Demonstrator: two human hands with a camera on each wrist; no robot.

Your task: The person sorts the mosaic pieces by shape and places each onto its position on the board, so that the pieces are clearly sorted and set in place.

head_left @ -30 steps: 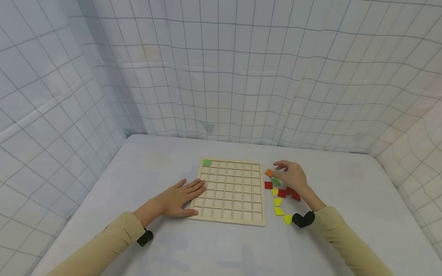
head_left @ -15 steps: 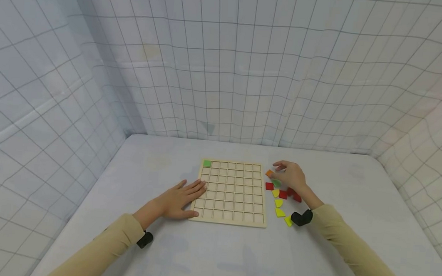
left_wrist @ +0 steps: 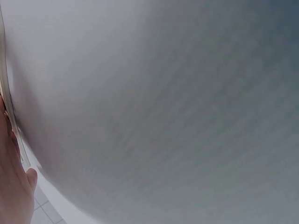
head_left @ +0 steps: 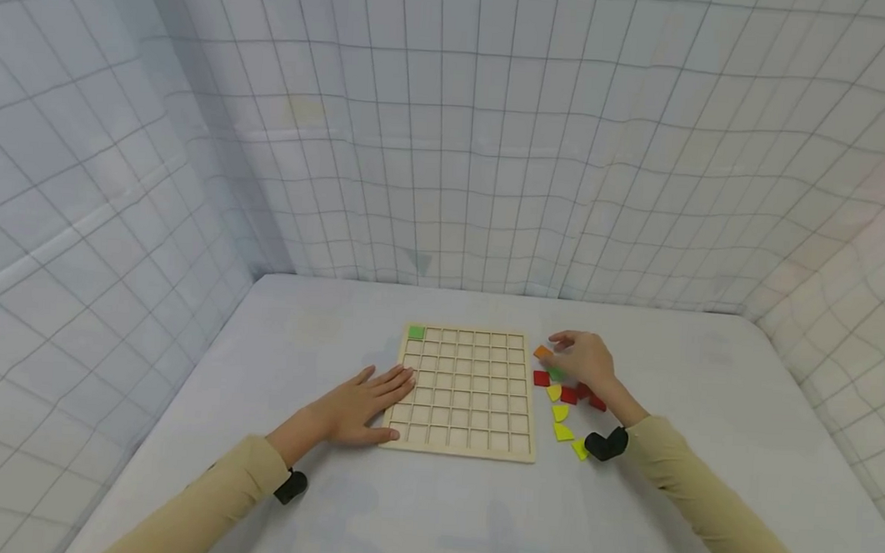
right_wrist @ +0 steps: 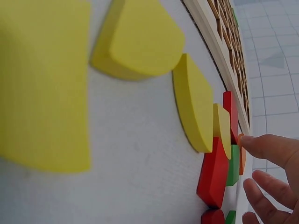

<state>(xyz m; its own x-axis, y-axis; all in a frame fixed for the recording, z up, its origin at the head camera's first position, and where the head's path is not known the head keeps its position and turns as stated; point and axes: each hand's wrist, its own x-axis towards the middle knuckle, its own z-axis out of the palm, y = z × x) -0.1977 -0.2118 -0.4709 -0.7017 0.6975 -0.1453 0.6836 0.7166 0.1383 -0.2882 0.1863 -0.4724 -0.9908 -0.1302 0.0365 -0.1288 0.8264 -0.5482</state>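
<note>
A pale wooden grid board [head_left: 457, 455] lies flat on the table, with a green square tile [head_left: 416, 333] in its far left cell. My left hand [head_left: 359, 407] rests flat with fingers spread on the board's left edge; part of it shows at the side of the left wrist view [left_wrist: 14, 182]. Beyond the board's right edge, my right hand [head_left: 584, 361] touches an orange square tile [head_left: 542, 353] with its thumb tip. Its other fingers are held apart from the tile, loosely bent. A green tile [right_wrist: 232, 165] lies beside the orange one, partly under the hand in the head view.
Red tiles [head_left: 541, 379] and several yellow rounded tiles [head_left: 560, 413] lie scattered right of the board. Black wrist devices [head_left: 606, 444] sit at both cuffs. A gridded white curtain [head_left: 487, 145] surrounds the table on the back and sides.
The head view has shifted slightly, so the scene sits a little lower. Both hands stay almost where they were, the right thumb still by the orange tile.
</note>
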